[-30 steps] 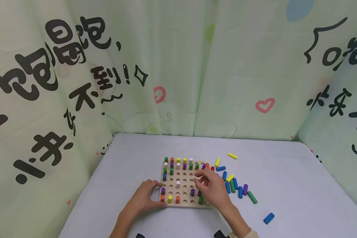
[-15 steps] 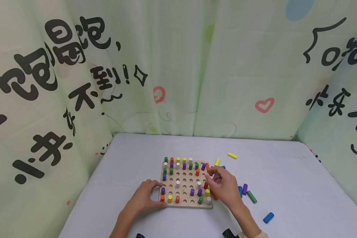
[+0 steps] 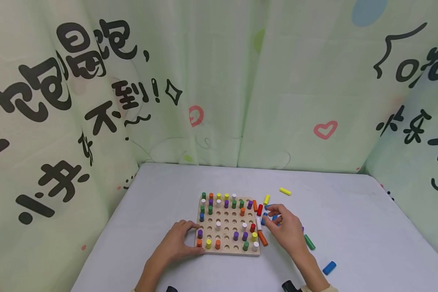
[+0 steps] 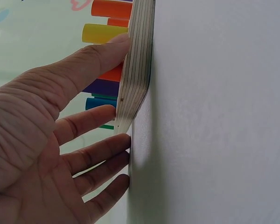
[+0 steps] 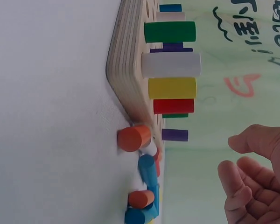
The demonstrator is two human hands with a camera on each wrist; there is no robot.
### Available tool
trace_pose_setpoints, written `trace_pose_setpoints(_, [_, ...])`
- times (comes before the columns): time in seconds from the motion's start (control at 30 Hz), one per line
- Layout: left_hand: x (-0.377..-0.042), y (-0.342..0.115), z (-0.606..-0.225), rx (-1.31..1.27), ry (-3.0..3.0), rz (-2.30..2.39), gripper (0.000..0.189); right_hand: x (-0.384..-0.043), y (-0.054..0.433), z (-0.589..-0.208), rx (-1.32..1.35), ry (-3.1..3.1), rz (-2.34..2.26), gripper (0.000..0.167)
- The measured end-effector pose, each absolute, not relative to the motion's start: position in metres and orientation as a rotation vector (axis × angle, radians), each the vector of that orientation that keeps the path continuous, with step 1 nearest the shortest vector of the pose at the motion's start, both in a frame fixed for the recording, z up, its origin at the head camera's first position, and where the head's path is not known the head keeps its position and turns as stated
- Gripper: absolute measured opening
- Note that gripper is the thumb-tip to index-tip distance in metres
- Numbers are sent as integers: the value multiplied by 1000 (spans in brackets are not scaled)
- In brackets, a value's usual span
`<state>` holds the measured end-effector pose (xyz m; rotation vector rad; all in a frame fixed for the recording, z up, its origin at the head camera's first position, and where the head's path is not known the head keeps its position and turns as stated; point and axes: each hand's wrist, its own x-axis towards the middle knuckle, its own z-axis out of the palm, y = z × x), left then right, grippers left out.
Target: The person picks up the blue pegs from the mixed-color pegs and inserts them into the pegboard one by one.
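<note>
A wooden pegboard [image 3: 230, 251] lies on the table with coloured pegs standing in some of its holes. My left hand [image 3: 179, 241] is at its near left corner. In the left wrist view, the thumb touches the board's layered edge [image 4: 140, 56], the index fingertip is against the side, and the other fingers are spread, fairly straight. Right of the board, my right hand [image 3: 286, 227] hovers over loose pegs, with blue pegs near its fingertips. The right wrist view has this hand [image 5: 259, 172] loosely bent, thumb apart from the fingers, nothing held.
Beside the board's right edge lie a red peg [image 3: 259, 209], a white peg [image 3: 258, 223] and an orange peg [image 3: 263, 238]. Farther out are a green peg [image 3: 309, 242], a blue peg [image 3: 329, 267] and a yellow peg [image 3: 285, 191]. A printed curtain [image 3: 219, 81] surrounds the table.
My right hand has moved right, from above the board to above the loose pegs, uncovering pegs at the board's right side. The left hand and the board stay put.
</note>
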<state>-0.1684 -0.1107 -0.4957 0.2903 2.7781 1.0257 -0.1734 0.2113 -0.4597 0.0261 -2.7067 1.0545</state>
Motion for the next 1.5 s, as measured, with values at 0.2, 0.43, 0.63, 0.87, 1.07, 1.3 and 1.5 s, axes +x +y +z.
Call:
trace_pose_setpoints(0.2, [-168, -112, -495, 294, 2774, 1033, 65, -176, 216, -464, -4, -2747, 1037, 30])
trace_pose_setpoints(0.43, [-169, -111, -494, 282, 2762, 1032, 65, -181, 217, -469, -59, -2850, 994, 27])
trace_pose_setpoints(0.63, [-169, -111, -494, 299, 2760, 1040, 65, -185, 218, -471, -69, -2893, 963, 23])
trace_pose_setpoints(0.87, [-170, -112, -494, 311, 2762, 1041, 64, -190, 219, -474, -52, -2923, 966, 23])
trace_pose_setpoints(1.07, [-170, -112, -495, 296, 2754, 1035, 66, -195, 218, -477, -46, -2932, 946, 23])
trace_pose_setpoints(1.3, [-170, -111, -495, 298, 2763, 1022, 67, -201, 217, -483, -51, -2963, 904, 26])
trace_pose_setpoints(1.5, [-170, -111, -495, 279, 2755, 1025, 66, -203, 218, -485, -76, -2988, 878, 26])
